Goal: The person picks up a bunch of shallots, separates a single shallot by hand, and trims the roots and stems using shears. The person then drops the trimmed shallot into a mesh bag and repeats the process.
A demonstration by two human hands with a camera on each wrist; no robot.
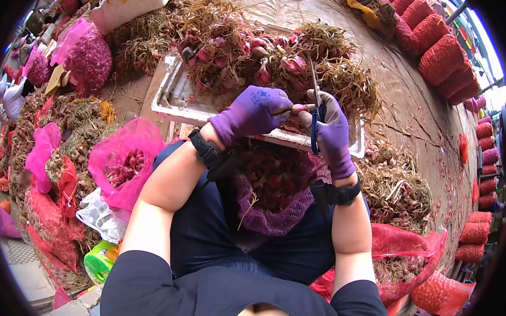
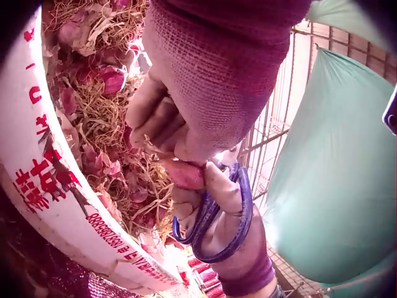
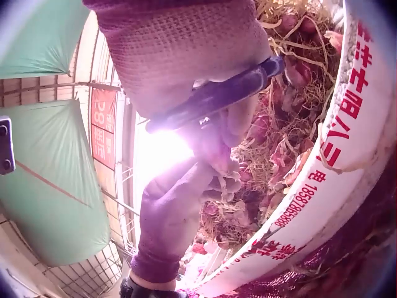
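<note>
Rn, gloved L hand (image 1: 262,108) has fingers curled, pinching one end of a shallot (image 1: 299,108); gloved R hand (image 1: 332,126) grips the other end btwn thumb & finger, w/ blue-handled scissors (image 1: 314,134) also held in it, blades pointing away from the body. Shallot's above the near side of the white box (image 1: 177,113), nr dried stalks & bulbs (image 1: 260,56). Purple net (image 1: 289,215) sits btwn legs.

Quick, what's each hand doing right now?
Left hand: closed, fingertips pinching one end of a small shallot.
Right hand: closed, holding the blue-handled scissors and gripping the shallot's other end.
</note>
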